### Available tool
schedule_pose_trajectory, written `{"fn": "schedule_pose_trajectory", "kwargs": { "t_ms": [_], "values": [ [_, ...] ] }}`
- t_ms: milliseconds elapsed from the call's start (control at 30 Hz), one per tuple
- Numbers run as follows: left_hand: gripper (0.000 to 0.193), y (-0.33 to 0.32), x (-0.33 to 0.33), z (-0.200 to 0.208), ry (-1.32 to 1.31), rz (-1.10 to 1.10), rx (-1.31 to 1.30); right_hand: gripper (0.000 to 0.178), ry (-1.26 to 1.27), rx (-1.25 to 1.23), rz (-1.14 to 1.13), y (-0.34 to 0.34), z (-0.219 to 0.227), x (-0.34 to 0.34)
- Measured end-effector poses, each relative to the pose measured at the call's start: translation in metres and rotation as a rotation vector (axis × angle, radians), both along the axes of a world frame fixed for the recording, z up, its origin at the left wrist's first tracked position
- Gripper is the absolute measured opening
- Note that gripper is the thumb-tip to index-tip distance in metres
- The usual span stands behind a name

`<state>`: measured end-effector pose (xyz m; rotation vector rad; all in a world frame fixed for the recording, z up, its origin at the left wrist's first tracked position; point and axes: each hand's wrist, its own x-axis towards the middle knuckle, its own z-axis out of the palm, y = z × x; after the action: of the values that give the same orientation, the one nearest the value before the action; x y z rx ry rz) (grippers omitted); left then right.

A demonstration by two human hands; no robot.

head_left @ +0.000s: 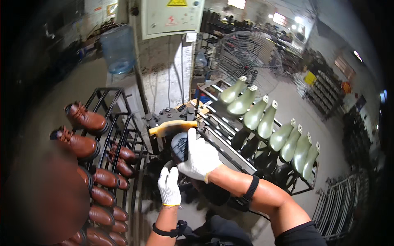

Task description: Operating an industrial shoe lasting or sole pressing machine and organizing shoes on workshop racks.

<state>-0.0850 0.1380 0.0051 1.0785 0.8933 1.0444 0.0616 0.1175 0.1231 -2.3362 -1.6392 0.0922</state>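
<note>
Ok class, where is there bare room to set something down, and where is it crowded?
Bare grey floor: between the glossy green shoe forms and barred grey metal rack, lower right. Crowded: black metal rack of brown leather shoes, left.

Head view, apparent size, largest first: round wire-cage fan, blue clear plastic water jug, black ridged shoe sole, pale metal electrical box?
1. Fan
2. Electrical box, only its visible part; the top edge cuts it off
3. Water jug
4. Shoe sole, in the white-gloved right hand
</note>
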Motion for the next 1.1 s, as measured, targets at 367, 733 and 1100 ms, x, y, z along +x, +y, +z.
{"fn": "schedule_pose_trajectory", "kwargs": {
  "t_ms": [367,733,1100],
  "values": [
    [0.076,-0.016,0.007,0.015,-0.227,-0.212,-0.172,0.055,1.565,0.240,0.114,-0.044,-0.048,0.022],
    [0.051,-0.027,0.000,0.009,-0.125,-0.151,-0.215,0.071,1.393,0.141,0.065,-0.048,-0.062,0.024],
    [0.040,-0.067,-0.025,-0.065,-0.321,-0.223,-0.495,0.071,1.206,0.228,-0.089,-0.117,-0.126,-0.009]
  ]
}}
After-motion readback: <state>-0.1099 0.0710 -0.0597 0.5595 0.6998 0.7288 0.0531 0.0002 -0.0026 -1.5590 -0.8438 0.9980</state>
